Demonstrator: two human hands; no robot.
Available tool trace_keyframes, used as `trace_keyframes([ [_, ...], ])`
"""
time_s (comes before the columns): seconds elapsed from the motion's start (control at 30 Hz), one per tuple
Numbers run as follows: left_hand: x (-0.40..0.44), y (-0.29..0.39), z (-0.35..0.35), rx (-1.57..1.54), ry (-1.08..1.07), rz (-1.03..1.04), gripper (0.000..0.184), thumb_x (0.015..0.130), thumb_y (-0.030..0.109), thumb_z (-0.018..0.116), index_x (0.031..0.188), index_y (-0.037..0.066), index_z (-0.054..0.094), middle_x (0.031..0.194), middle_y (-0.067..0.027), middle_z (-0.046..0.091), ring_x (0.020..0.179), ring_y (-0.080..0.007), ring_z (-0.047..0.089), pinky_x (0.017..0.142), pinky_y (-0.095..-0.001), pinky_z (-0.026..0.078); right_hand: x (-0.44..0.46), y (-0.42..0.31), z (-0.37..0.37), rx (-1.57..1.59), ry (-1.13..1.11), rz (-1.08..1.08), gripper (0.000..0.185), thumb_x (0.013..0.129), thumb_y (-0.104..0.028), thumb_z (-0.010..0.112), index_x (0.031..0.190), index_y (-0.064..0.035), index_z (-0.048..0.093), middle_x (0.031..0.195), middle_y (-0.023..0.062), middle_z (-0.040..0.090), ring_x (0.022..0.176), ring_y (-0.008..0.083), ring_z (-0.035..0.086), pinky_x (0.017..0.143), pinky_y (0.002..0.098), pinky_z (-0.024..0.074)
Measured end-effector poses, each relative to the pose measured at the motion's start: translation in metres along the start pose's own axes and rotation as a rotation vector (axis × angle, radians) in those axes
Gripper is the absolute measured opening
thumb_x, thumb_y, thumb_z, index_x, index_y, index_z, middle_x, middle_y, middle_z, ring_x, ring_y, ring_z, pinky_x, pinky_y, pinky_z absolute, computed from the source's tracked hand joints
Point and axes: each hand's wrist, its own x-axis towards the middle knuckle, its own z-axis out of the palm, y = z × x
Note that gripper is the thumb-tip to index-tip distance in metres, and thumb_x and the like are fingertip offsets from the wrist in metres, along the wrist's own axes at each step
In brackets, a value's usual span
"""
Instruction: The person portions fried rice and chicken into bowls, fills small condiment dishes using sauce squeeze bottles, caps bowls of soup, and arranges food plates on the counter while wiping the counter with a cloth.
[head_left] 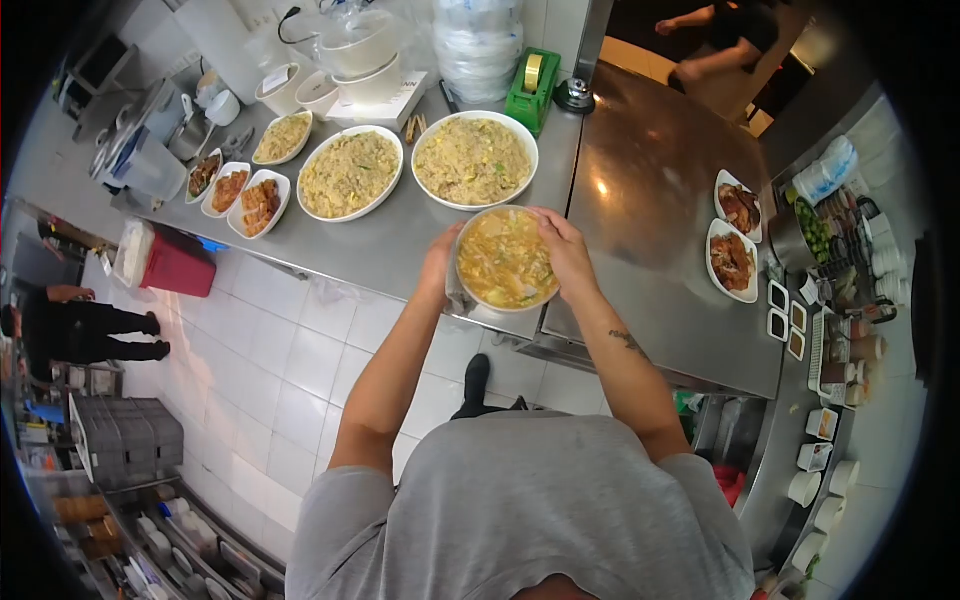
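Observation:
Between my two hands is a round bowl of egg-drop-like soup (505, 258), yellowish with pale pieces in it, at the counter's front edge. My left hand (440, 264) is closed on the bowl's left side, with a grey cloth (459, 297) at that side. On the opposite rim, my right hand (568, 252) grips with its thumb near the top edge. The undersides of the fingers are hidden by the bowl. Just beyond it stands a large plate of fried rice (475, 158), and another plate of fried rice (350, 173) is to its left.
Small dishes of fried food (261, 204) line the counter's left. Behind are stacked white tubs (365, 75) and a green tape dispenser (533, 90). Two meat dishes (733, 262) sit at right. One person (85, 325) stands at left; another (735, 40) is beyond the counter.

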Motion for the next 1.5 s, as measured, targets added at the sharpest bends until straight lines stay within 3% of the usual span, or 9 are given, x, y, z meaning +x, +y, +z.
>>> trace_keyframes([
  [0.23,-0.084,-0.068,0.027,0.460,0.265,0.407,0.050,0.096,0.033,0.033,0.132,-0.002,0.034,0.134,-0.0162,0.041,0.125,-0.0244,0.037,0.103,-0.0329,0.030,-0.033,0.028,0.023,0.043,0.416,-0.166,0.037,0.097,-0.021,0.040,0.128,-0.0005,0.044,0.130,0.0140,0.044,0.119,0.0200,0.041,0.101,0.0323,0.0312],
  [0.33,-0.112,-0.082,0.034,0.565,0.241,0.452,0.051,0.093,0.019,0.037,0.138,-0.002,0.025,0.141,-0.0177,0.030,0.132,-0.0258,0.025,0.108,-0.0332,0.020,-0.069,0.034,0.022,0.021,0.348,-0.073,0.041,0.097,-0.021,0.040,0.133,-0.0011,0.038,0.136,0.0156,0.035,0.126,0.0224,0.034,0.105,0.0346,0.0274],
  [0.47,-0.104,-0.079,0.022,0.768,0.195,0.477,0.061,0.083,0.003,0.044,0.138,-0.005,0.021,0.142,-0.0234,0.026,0.135,-0.0334,0.021,0.110,-0.0358,0.017,-0.019,0.004,-0.025,-0.285,0.026,-0.075,0.036,0.094,-0.017,0.047,0.125,0.0012,0.047,0.122,0.0126,0.052,0.115,0.0184,0.046,0.097,0.0310,0.0363],
  [0.6,-0.086,-0.060,0.025,0.774,0.135,0.491,0.061,0.081,0.002,0.043,0.137,-0.006,0.022,0.141,-0.0248,0.028,0.133,-0.0355,0.025,0.110,-0.0364,0.018,0.023,-0.016,-0.023,0.045,-0.287,0.050,0.033,0.093,-0.015,0.047,0.122,0.0012,0.050,0.115,0.0090,0.056,0.108,0.0164,0.050,0.093,0.0293,0.0389],
  [0.87,-0.075,-0.095,0.047,0.822,0.341,0.571,0.058,0.088,0.010,0.046,0.136,-0.010,0.019,0.139,-0.0287,0.025,0.130,-0.0390,0.027,0.108,-0.0382,0.022,-0.020,0.008,0.016,-0.086,0.440,-0.094,0.036,0.096,-0.015,0.036,0.130,-0.0030,0.042,0.136,0.0141,0.035,0.123,0.0241,0.039,0.102,0.0324,0.0317],
  [1.0,-0.095,-0.115,0.065,0.715,0.337,0.421,0.063,0.088,0.014,0.052,0.134,-0.013,0.019,0.140,-0.0319,0.019,0.126,-0.0415,0.029,0.107,-0.0399,0.023,-0.041,0.005,0.024,-0.075,0.420,-0.064,0.043,0.097,-0.017,0.030,0.139,-0.0056,0.026,0.143,0.0164,0.022,0.131,0.0295,0.028,0.108,0.0358,0.0249],
  [1.23,-0.100,-0.100,0.068,0.364,0.047,-0.020,0.046,0.078,0.002,0.046,0.123,-0.005,0.045,0.107,-0.0129,0.057,0.094,-0.0222,0.055,0.081,-0.0309,0.045,-0.047,0.014,-0.010,-0.263,0.379,-0.048,0.052,0.091,-0.020,0.044,0.138,-0.0040,0.028,0.143,0.0199,0.023,0.133,0.0325,0.021,0.109,0.0395,0.0187],
  [1.3,-0.113,-0.065,0.056,0.232,0.092,-0.141,0.043,0.075,0.002,0.045,0.118,0.000,0.052,0.097,-0.0098,0.061,0.083,-0.0199,0.057,0.073,-0.0313,0.048,-0.049,-0.009,-0.029,-0.410,0.433,-0.299,0.050,0.088,-0.019,0.050,0.134,-0.0033,0.035,0.138,0.0189,0.031,0.130,0.0313,0.027,0.108,0.0385,0.0211],
  [1.5,-0.073,0.023,-0.017,0.097,0.307,0.204,0.035,0.081,-0.001,0.042,0.115,-0.004,0.049,0.105,-0.0167,0.059,0.096,-0.0266,0.060,0.084,-0.0356,0.050,-0.027,-0.050,-0.038,-0.430,0.427,-0.539,0.025,0.086,-0.006,0.052,0.110,-0.0013,0.053,0.110,0.0115,0.053,0.100,0.0210,0.052,0.087,0.0314,0.0418],
])
